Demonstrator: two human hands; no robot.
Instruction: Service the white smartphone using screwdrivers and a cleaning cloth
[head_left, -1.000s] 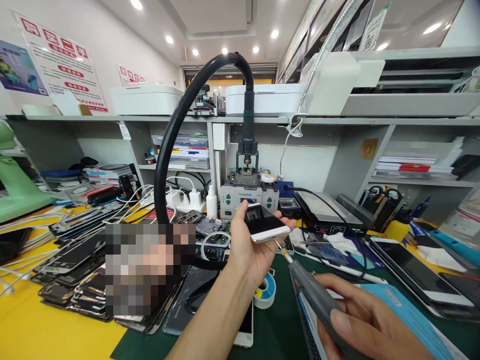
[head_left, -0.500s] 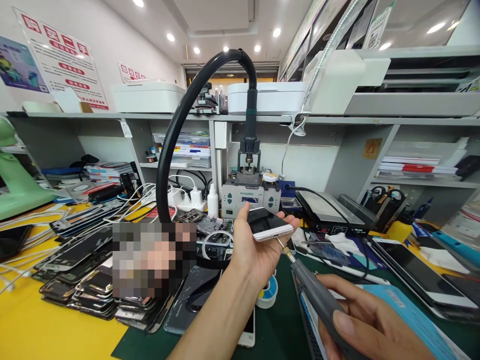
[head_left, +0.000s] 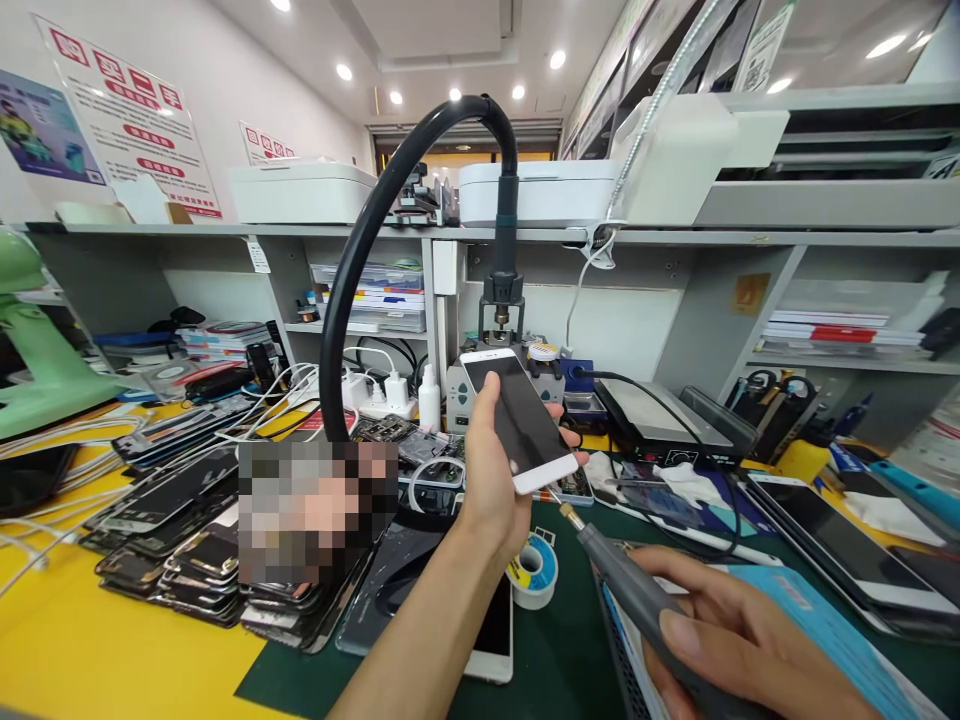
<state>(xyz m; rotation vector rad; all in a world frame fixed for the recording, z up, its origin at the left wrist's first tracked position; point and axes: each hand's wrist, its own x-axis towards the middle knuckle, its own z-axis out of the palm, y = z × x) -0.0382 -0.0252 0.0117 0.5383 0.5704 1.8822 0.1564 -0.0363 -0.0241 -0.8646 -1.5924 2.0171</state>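
My left hand (head_left: 487,490) is closed around a white-framed smartphone (head_left: 529,420), thumb along its left edge and fingers behind. The dark screen is tilted toward me. In my right hand (head_left: 727,630) is a grey-handled screwdriver (head_left: 626,580) with a brass-coloured collar and a thin shaft. Its tip lies at the phone's bottom edge; whether it touches is unclear. Below my left wrist sits a white spool (head_left: 534,582) with a blue and yellow label. Another white phone (head_left: 491,660) lies partly hidden under my left forearm.
A hot-air station (head_left: 459,395) with a thick black hose (head_left: 352,270) stands behind the phone. Piles of phone parts (head_left: 199,580) lie left, beside a pixelated patch. A large white-framed tablet (head_left: 840,540) and a blue packet (head_left: 806,610) are at right on the green mat (head_left: 566,650).
My left hand has tipped the phone up, so its screen faces me more. The screwdriver tip has shifted slightly left and down, still close to the phone's bottom edge.
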